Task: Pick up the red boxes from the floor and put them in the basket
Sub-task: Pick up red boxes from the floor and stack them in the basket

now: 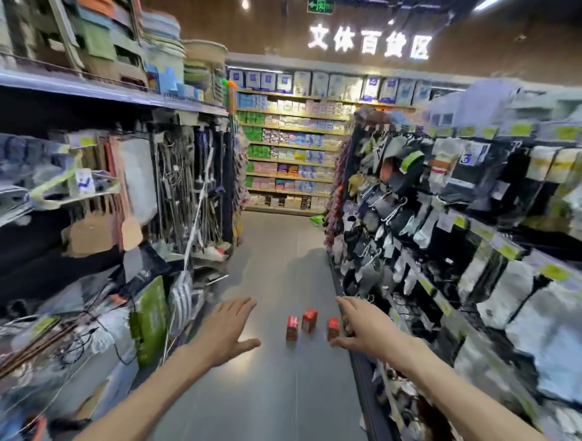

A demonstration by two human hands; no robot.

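Red boxes (pixel 309 321), three upright on the grey floor (pixel 267 393) mid-aisle, ahead between my hands. Left hand (pixel 225 330) spread wide, empty; right hand (pixel 362 327) also loose, empty, nearest the right box. Basket not in view. Crouch first, pinch each by its sides

Bright, even store light from ceiling fixtures (pixel 245 3) far above the hands – the glowing sign (pixel 369 41) blooms white. The grey floor (pixel 271 377) between the hands shows soft sheen and faint shadows. Shelves (pixel 78 220) beside both hands smear and bend – heavy wide-angle edge distortion
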